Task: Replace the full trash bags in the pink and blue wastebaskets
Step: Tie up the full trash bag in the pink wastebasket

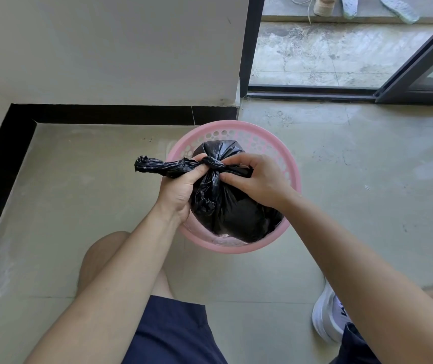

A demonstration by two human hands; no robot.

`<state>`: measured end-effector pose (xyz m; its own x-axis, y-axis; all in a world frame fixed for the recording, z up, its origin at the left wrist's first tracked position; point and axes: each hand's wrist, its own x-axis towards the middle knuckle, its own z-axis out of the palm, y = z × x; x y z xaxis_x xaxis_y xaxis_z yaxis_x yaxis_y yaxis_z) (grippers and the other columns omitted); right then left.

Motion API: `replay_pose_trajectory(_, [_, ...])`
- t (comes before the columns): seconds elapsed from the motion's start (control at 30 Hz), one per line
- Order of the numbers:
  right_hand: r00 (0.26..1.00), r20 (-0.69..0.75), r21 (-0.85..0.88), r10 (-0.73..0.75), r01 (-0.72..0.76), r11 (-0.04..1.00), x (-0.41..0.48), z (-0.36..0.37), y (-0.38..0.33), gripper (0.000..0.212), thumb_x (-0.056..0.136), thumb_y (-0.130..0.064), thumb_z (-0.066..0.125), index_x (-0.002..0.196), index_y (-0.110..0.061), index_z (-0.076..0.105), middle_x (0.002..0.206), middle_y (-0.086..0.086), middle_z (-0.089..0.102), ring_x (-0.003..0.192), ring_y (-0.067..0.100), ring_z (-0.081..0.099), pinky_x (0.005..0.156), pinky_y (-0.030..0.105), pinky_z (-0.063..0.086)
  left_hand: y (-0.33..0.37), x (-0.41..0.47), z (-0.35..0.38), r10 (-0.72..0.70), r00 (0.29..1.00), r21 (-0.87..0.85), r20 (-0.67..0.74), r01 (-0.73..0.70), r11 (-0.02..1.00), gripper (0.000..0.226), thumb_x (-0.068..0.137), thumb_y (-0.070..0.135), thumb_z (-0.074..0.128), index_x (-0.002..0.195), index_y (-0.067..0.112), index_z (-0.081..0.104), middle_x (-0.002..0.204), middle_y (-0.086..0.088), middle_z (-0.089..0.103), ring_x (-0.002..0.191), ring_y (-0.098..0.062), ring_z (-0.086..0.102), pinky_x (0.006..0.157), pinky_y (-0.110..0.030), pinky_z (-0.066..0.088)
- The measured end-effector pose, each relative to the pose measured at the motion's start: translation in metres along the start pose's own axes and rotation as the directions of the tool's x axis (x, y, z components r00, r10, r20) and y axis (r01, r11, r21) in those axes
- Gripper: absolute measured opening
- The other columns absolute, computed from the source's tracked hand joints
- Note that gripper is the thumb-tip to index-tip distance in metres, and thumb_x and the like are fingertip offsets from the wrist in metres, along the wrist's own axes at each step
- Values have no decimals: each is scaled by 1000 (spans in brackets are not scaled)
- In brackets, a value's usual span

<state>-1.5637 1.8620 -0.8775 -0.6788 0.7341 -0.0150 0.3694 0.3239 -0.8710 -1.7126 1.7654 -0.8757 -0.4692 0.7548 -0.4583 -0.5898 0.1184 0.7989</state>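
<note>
Centre of frame: pink wastebasket (247,249) on a grey floor (367,179), with a full black trash bag (241,216) inside, tied in a knot (210,162) on top. Left hand (181,190) clamped round the bag's twisted tail (157,166), jutting left of the knot. Right hand (254,177) pinching the plastic just right of the knot. Lower right, a white shoe (325,316); upper right, a sliding door (420,56).

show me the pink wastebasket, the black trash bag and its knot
pink wastebasket (239,247): head view, near rim
black trash bag (241,216): head view, bulging body below the tie
knot (210,162): head view, middle of the twisted loop
</note>
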Motion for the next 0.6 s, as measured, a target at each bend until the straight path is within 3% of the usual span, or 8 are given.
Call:
replay_pose_trajectory(0.1, [999,-29,0,-15,15,1000,-2,3,-1,23,82,-30,80,104,-37,76,95,-23,74,94,-6,68,86,18,51,1,-3,0,-63,998,-78,15,64,995,24,85,0,67,108,8,69,113,-19,69,107,-32,67,91,-37,56])
replay_pose_trajectory(0.2, [998,-51,-15,-23,23,1000,-5,6,-1,24,82,-28,82,105,-31,77,98,-17,74,96,-2,67,90,21,51,4,-5,0,-129,990,-180,51,136,974,33,87,0,63,118,10,66,121,-20,65,111,-33,65,97,-40,53])
replay_pose_trajectory(0.3, [998,-64,-42,-10,7,999,-8,8,-1,27,80,-29,84,106,-28,78,98,-7,73,94,6,67,91,26,51,5,-7,5,-114,991,-210,74,127,969,27,84,3,71,108,14,67,124,-20,64,112,-33,65,99,-44,51])
replay_pose_trajectory(0.37, [998,-61,-70,-11,7,997,-10,9,-2,28,79,-30,84,106,-30,78,97,-4,72,93,11,66,89,28,51,3,-8,9,-70,997,-143,-20,67,987,25,81,-4,71,97,15,69,121,-23,66,111,-36,66,98,-47,52])
replay_pose_trajectory(0.47, [999,-42,-102,-18,13,995,-12,8,-1,27,81,-32,82,107,-33,78,95,-8,71,92,7,66,88,23,49,-1,-5,7,8,988,-60,-155,-18,998,30,74,-14,67,85,14,69,97,-15,71,92,-29,70,86,-40,57])
replay_pose_trajectory(0.53, [1000,-16,-79,11,-12,997,-13,7,2,23,84,-34,76,107,-34,78,81,-19,63,83,0,62,81,17,45,-4,-3,3,49,976,-10,-213,-52,999,30,71,-17,68,82,11,69,88,-11,72,85,-24,70,82,-39,58])
replay_pose_trajectory(0.6, [999,-6,-42,54,-55,998,-13,6,5,17,87,-34,71,103,-37,77,65,-18,53,69,0,57,71,13,40,-7,-2,0,68,965,36,-254,-61,997,28,71,-17,69,81,10,69,85,-9,71,84,-24,69,89,-43,57])
